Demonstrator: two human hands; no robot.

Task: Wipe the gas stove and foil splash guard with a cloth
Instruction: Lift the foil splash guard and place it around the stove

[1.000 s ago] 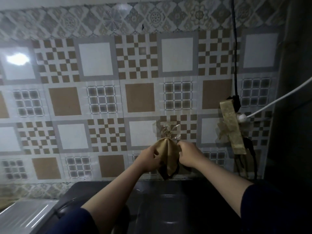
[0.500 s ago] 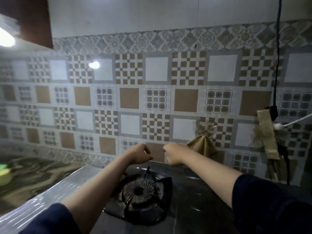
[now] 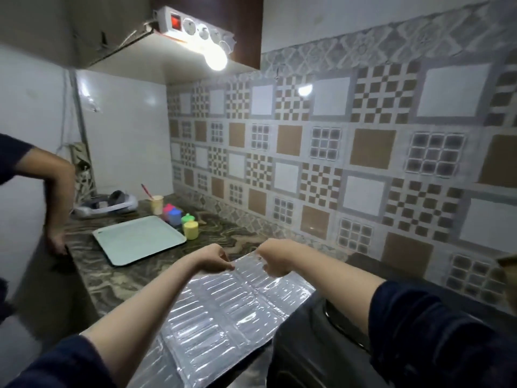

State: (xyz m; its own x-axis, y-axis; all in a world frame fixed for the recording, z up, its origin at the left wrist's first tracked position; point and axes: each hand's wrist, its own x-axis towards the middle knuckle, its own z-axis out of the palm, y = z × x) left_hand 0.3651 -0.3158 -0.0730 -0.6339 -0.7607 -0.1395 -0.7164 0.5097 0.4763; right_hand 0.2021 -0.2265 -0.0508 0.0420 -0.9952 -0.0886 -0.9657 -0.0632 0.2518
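Foil: guard [image 3: 223,312] lies flat on the counter [image 3: 106,275], just left of the stove [image 3: 321,345], its near end running off the bottom of the view; judged to be laid flat so it can be wiped.
Look: silver, shiny, ribbed in rows of raised bars, with a fold line crossing it; no dirt can be made out.
Left hand: left hand [image 3: 212,259] is at the foil's far edge, fingers curled with the tips pinched together; whether they pinch the edge or only touch it cannot be told.
Right hand: right hand [image 3: 272,260] is curled into a fist above the same edge, just right of the left hand; nothing shows inside it.
Why: two hands at one edge suggests spreading or shifting the sheet, not wiping.
Cloth: none in either hand; a tan scrap [image 3: 507,261] right of the foil, at the frame edge, may be it.
Stove: black, touching the foil's right side.
Tray: pale green tray [image 3: 140,239] left of the foil, beyond the far edge.
Cups: yellow cup [image 3: 191,230] and coloured tubs behind the tray.
Other person: an arm [image 3: 56,191] far left of the foil, its hand on the counter edge.
Stage: wiping judged not yet begun.
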